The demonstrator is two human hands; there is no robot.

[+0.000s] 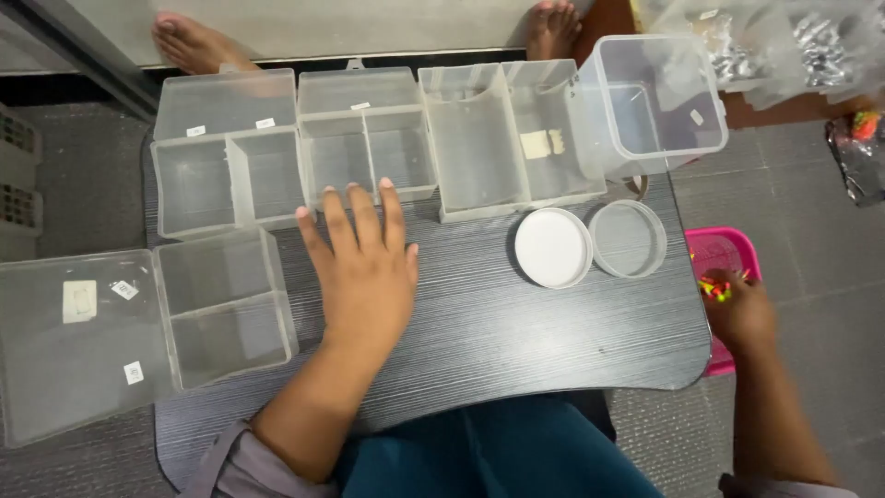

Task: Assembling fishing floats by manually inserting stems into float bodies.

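The left hand (364, 267) lay flat on the dark table (516, 341), its grip wide open and holding nothing. Its fingertips (354, 195) reached the clear divided boxes (369, 138) along the table's far edge. The right hand (742, 314) was off the table's right edge, in a pink basket (724, 249), its grip closed around small bright pieces (714, 290). Two round lids (553, 247) sat near the right edge.

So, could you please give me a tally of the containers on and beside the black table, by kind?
Divided clear boxes: 4
Undivided clear tub: 1
Shallow round pieces: 2, one white, one clear
Pink basket: 1
Total: 8
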